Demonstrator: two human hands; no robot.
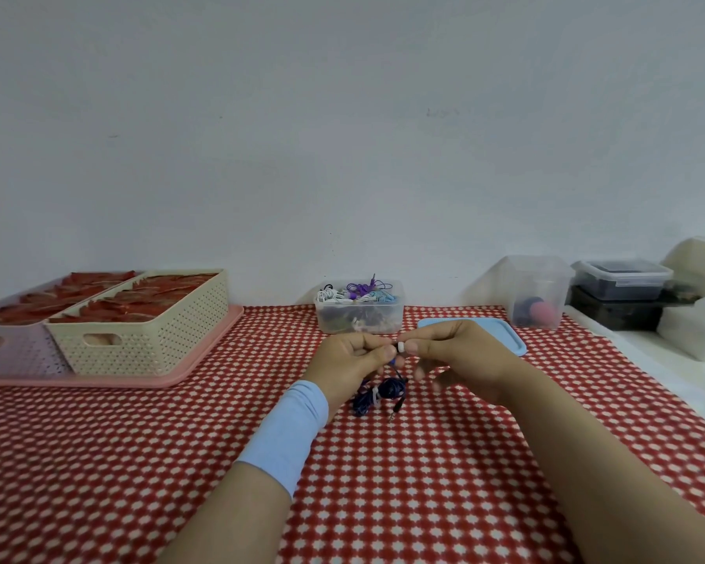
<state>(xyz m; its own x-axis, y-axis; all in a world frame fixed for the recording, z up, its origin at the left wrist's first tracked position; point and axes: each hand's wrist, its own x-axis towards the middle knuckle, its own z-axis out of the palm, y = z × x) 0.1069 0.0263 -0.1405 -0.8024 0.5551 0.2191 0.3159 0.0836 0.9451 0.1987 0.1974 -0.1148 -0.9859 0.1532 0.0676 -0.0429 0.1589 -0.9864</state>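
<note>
My left hand (353, 362), with a pale blue band on its wrist, and my right hand (460, 356) meet above the red-and-white checked tablecloth (383, 482). Between their fingertips they pinch a small white earbud tip (401, 347) on a dark blue earphone. The earphone's coiled cable (377, 394), bound with a white tie, hangs below my left hand and touches the cloth, its plug end (395, 409) lying free.
A clear tub of tangled earphones (359, 307) stands behind my hands, its blue lid (505, 339) lying to the right. A cream basket (147, 323) and a lilac one with red packets sit on a pink tray at left. Clear containers (536, 293) and dark boxes stand at right.
</note>
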